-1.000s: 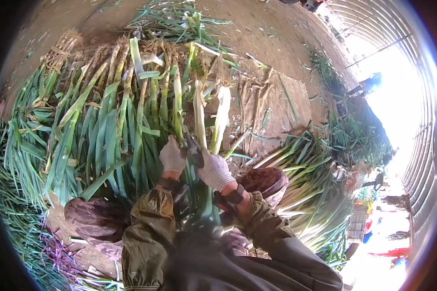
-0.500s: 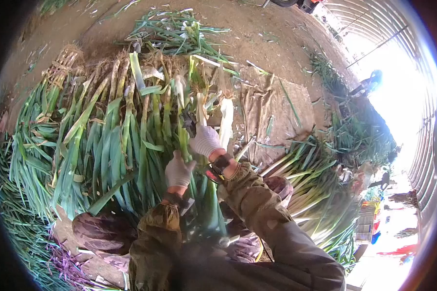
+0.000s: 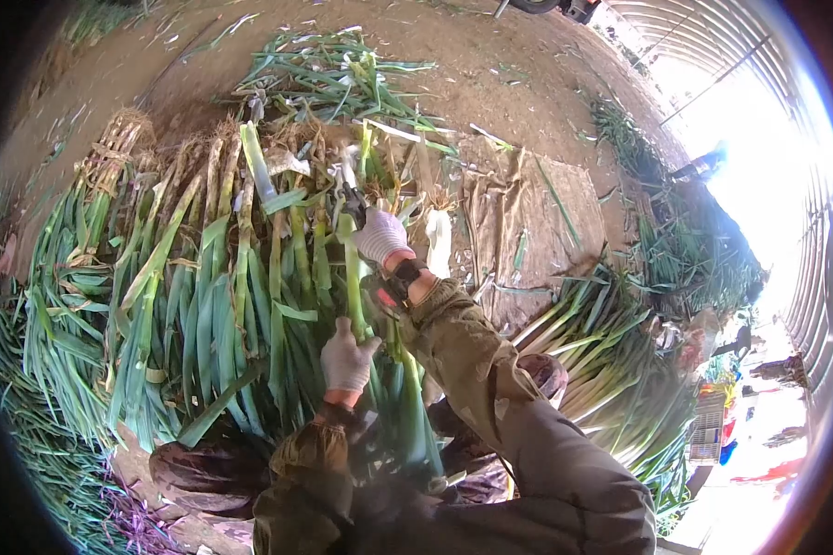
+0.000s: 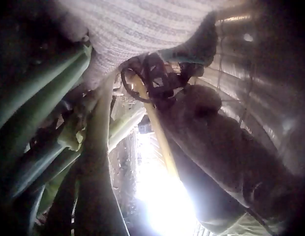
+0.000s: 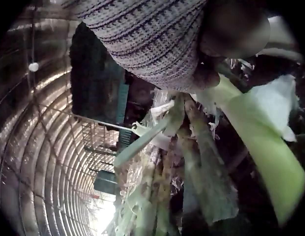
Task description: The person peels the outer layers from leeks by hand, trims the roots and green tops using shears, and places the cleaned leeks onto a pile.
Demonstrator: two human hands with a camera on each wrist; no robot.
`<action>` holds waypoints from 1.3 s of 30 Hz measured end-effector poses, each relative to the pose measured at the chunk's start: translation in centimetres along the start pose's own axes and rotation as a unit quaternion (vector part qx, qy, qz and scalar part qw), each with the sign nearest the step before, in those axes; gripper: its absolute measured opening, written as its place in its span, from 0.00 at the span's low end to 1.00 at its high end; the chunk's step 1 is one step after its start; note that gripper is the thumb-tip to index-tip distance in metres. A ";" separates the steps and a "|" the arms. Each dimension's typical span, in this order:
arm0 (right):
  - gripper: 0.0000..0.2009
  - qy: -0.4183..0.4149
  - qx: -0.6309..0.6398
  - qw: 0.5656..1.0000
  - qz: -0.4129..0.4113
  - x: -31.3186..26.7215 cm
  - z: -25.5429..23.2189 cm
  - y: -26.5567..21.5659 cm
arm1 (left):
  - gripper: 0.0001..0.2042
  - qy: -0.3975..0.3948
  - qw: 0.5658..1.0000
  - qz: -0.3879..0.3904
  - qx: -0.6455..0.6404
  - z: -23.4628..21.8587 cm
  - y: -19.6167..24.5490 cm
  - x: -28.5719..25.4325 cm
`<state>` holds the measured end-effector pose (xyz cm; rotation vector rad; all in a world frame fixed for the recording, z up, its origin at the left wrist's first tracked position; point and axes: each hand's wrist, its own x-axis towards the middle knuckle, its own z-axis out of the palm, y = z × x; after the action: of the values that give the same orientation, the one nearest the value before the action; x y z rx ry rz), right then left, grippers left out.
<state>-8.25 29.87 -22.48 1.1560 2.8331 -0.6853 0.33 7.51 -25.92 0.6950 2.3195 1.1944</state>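
My gloved right hand (image 3: 381, 237) grips a dark tool (image 3: 353, 204) beside the upper part of a leek stalk (image 3: 353, 277). Nearer my body, the gloved left hand (image 3: 346, 359) holds the lower, leafy part of that leek, its thumb raised. The left wrist view has the striped glove (image 4: 137, 29) at the top, with a long leaf (image 4: 99, 132) running down from the fingers. In the right wrist view, the knitted glove (image 5: 147, 44) is above a pale green stalk (image 5: 265, 147); the tool cannot be made out there.
Rows of leeks (image 3: 204, 277) lie left of the hands, roots away from me. A brown cloth (image 3: 555, 213) is on the ground at the right, near a pile of trimmed leeks (image 3: 592, 342). Loose leaves (image 3: 333, 79) lie farther off.
The right hand has moved up and away from my body with the tool. My left hand has come apart from it and lies lower, nearer my body.
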 end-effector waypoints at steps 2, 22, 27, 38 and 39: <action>0.23 0.003 0.012 1.000 0.008 -0.2 -0.4 0.2 | 0.25 -0.008 1.000 -0.007 0.016 -0.1 0.0 0.0; 0.28 -0.164 0.115 0.979 0.046 -20.5 -4.1 6.1 | 0.16 0.103 0.962 0.167 0.189 -2.0 0.5 3.5; 0.29 -0.104 0.175 0.979 -0.030 -23.1 -2.6 4.3 | 0.20 0.094 0.894 0.060 0.434 -0.5 -5.6 13.7; 0.29 -0.089 0.347 0.930 -0.081 -26.3 4.8 10.1 | 0.22 -0.059 0.988 0.096 -0.108 -1.1 0.3 0.1; 0.29 -0.116 0.335 0.933 -0.063 -27.2 4.6 10.1 | 0.24 -0.048 0.982 0.097 -0.156 -0.2 -0.9 -1.2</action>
<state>17.52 16.34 -26.10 0.8403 2.5373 -1.7602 0.92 6.16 -26.41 0.8554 1.9599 1.5323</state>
